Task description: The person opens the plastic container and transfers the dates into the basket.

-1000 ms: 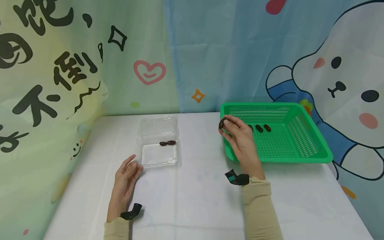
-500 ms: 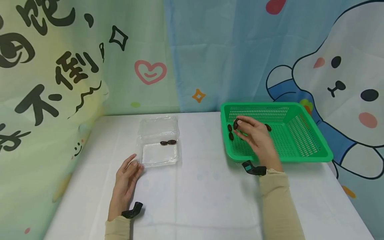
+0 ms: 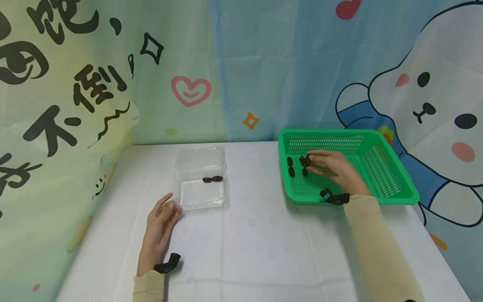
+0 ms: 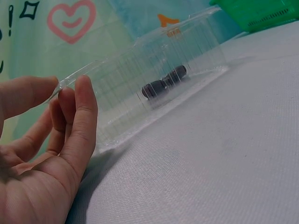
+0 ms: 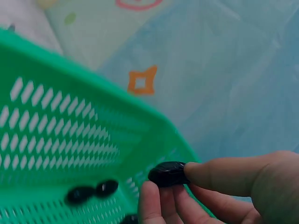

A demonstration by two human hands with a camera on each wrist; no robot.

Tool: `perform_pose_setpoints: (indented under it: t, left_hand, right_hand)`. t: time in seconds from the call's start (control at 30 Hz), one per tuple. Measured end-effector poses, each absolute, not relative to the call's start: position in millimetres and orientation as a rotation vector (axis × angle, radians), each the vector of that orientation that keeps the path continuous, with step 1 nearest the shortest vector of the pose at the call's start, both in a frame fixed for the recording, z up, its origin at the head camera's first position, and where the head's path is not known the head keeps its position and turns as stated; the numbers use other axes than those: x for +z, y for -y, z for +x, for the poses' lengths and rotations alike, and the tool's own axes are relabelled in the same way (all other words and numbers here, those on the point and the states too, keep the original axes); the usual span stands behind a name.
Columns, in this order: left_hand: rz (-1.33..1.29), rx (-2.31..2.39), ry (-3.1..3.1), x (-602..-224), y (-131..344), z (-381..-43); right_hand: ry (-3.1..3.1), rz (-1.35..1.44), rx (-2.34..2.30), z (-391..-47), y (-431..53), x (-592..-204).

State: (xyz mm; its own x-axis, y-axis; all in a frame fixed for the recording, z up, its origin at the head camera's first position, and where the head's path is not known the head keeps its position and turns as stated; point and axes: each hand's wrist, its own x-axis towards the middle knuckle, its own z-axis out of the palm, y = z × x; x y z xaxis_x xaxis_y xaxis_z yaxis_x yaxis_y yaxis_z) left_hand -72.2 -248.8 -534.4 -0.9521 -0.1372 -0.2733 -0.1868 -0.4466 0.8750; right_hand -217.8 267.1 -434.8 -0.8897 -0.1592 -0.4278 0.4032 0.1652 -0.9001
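My right hand (image 3: 337,167) is over the left part of the green basket (image 3: 392,184) and pinches a dark wrinkled date (image 5: 168,174) between thumb and fingertips. Below it in the basket lie several more dates (image 3: 291,171), near the left side; my hand may hide others. To the left stands an open clear plastic box (image 3: 201,205), its lid (image 3: 200,158) folded back. Two dates (image 3: 216,178) lie end to end inside, along the back right. My left hand (image 3: 160,228) pinches the box's front left corner rim between thumb and fingers, as the left wrist view shows.
A white cloth (image 3: 249,251) covers the table. A printed curtain (image 3: 256,84) hangs right behind the box and basket. The basket's raised rim and slotted walls surround the dates in it.
My right hand has moved right and farther into the basket, the date still pinched, uncovering dates at the basket's left side. My left hand and the box have stayed put.
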Motion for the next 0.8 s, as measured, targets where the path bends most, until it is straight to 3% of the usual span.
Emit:
perform_pose_setpoints:
  t: [0.8]
  left_hand:
    - [-0.442, 2.632, -1.639, -538.3, 247.1, -73.3]
  right_hand:
    - [-2.134, 0.401, -1.359, -250.8, -305.1, -460.8]
